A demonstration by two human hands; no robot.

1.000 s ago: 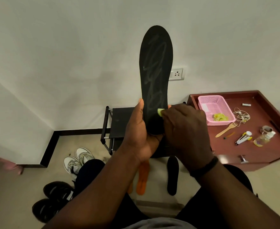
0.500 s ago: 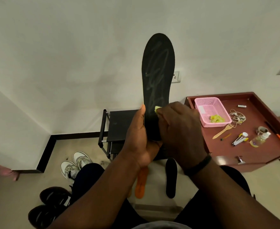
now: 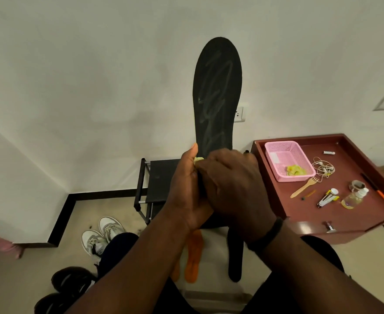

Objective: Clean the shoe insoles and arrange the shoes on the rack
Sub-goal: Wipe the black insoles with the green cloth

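A black insole (image 3: 217, 94) stands upright in front of me, streaked with wet smears. My left hand (image 3: 186, 189) grips its heel end from the left. My right hand (image 3: 234, 189) presses a small yellow-green cloth (image 3: 198, 160) against the lower part of the insole; most of the cloth is hidden under the fingers. Behind my hands stands the black shoe rack (image 3: 157, 184). On the floor lie an orange insole (image 3: 193, 257) and another black insole (image 3: 235, 257). White sneakers (image 3: 101, 234) and black shoes (image 3: 70, 282) sit at the lower left.
A dark red table (image 3: 356, 214) at the right carries a pink basket (image 3: 288, 159) with a yellow cloth, a wooden fork, earphones, a stapler and a small bottle (image 3: 354, 197). White walls meet in a corner at the left.
My right hand has slid the cloth leftward and down across the insole's lower part, toward my left thumb. The view has tilted, so the insole sits lower in the frame.
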